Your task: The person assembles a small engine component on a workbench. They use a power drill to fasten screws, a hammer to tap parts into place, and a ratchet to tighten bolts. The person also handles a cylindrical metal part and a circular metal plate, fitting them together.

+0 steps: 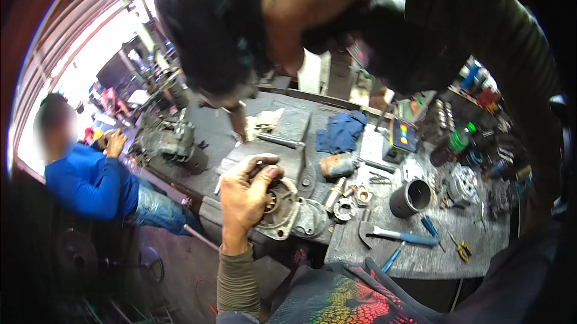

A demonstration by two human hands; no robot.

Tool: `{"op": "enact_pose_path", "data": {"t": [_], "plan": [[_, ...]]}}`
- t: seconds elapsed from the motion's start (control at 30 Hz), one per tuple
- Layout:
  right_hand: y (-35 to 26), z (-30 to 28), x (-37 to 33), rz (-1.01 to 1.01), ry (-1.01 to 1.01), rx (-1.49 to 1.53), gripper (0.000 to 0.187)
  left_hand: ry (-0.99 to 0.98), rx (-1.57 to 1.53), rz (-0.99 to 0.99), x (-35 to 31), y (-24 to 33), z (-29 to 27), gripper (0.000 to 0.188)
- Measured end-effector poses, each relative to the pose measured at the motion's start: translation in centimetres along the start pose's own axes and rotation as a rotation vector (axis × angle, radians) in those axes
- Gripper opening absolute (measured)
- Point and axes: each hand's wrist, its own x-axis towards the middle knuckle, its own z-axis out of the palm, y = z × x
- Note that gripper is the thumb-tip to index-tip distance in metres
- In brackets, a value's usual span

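Observation:
High and close in front of me, my right hand (312, 5) is wrapped round a black cordless power tool (210, 29). The tool's nose points down toward the bench, with a short shaft (237, 122) below it. My left hand (245, 198) is closed, thumb and fingers pinched together over a round metal housing (279, 213) with a toothed gear (271, 202) inside. Whatever the pinch holds is dark and too small to make out. The housing rests by a vise (291, 125), and a metal end cover (311, 219) lies beside it.
On the bench to the right are a hammer (402, 237), pliers (461, 247), screwdrivers (433, 231), a metal cylinder (412, 198) and a bottle (451, 148). A blue cloth (341, 131) lies behind. At left, a co-worker in blue (90, 183) stands near a greasy machine assembly (165, 137).

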Motion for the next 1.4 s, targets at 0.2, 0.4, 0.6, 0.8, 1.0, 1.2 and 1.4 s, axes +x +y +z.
{"op": "enact_pose_path", "data": {"t": [0.2,0.4,0.6,0.8,1.0,1.2,1.4], "plan": [[5.3,1.5,-9.3,0.08,0.295,0.106,0.041,-0.014,0.022,0.066,0.2,-0.6,0.3,0.021],[10.9,12.9,-25.4,0.07,0.895,0.563,0.045,-0.02,-0.043,0.108,0.1,-2.5,-0.5,0.016],[13.2,28.9,-39.0,0.449,1.144,1.041,0.054,0.355,0.064,0.182,0.5,3.8,1.4,0.023],[14.6,40.8,-46.2,0.405,1.273,1.157,0.062,-0.224,0.234,0.319,-7.6,11.8,22.7,0.025],[15.8,47.0,-50.3,0.203,1.297,1.464,0.06,-1.123,0.414,0.588,-11.2,13.8,40.3,0.052],[20.4,52.7,-53.7,0.216,1.281,1.231,0.08,-1.1,0.496,0.596,-11.4,11.8,40.8,0.029],[23.4,50.8,-60.0,0.605,1.546,0.975,0.057,-0.485,0.243,0.034,-12.0,4.0,33.8,0.031]]}}
